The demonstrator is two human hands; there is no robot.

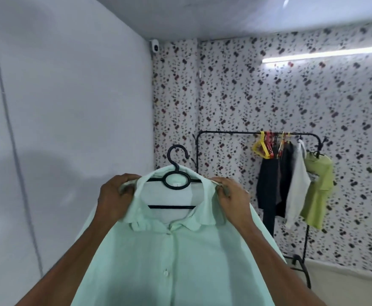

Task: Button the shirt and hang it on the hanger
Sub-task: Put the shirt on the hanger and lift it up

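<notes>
head view: the mint shirt [176,261] is held up in front of the person, already on the black hanger [177,180], its front buttoned. the left hand [114,197] grips the shirt's left shoulder, the right hand [231,197] pinches the right shoulder by the collar. a rack [224,132] with clothes [291,184] stands behind, by the patterned wall [258,91].
</notes>
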